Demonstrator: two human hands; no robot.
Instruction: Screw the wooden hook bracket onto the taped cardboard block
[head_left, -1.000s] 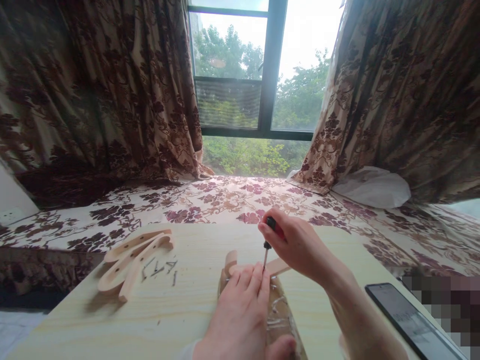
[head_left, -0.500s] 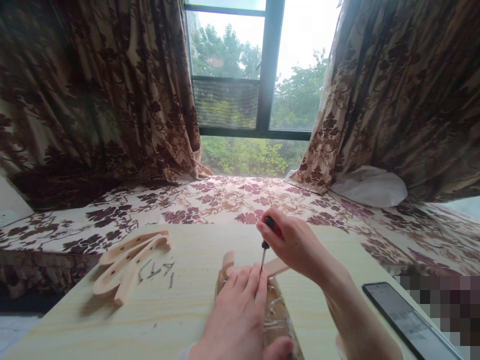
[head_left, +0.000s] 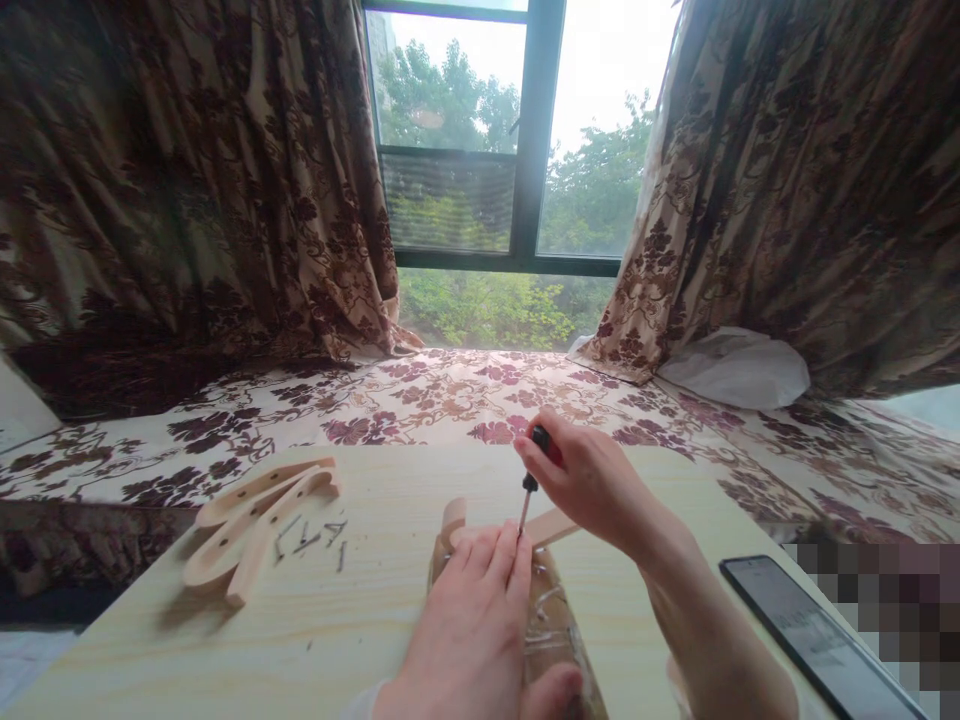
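Note:
My right hand [head_left: 589, 475] is closed around the black handle of a screwdriver [head_left: 530, 482]. The shaft points down, and its tip meets a pale wooden piece [head_left: 551, 528] right by the fingertips of my left hand [head_left: 476, 610]. That left hand lies flat with fingers stretched, pressing on the wooden piece and on a brown block [head_left: 551, 600] beneath it. The block looks wrapped in clear film or tape. A rounded wooden end [head_left: 453, 514] sticks up past my left fingers. My left hand hides much of the wood and the block.
Curved wooden pieces with holes [head_left: 247, 510] lie on the left of the light wooden table [head_left: 360, 640], with several screws [head_left: 307, 542] beside them. A phone [head_left: 810, 630] rests at the right edge. Behind are a floral-covered ledge [head_left: 450, 385], a white plastic bag [head_left: 739, 368], curtains and a window.
The view has shifted very slightly. My right hand has turned a little on the screwdriver, whose tip stays at the same spot. My left hand keeps its place.

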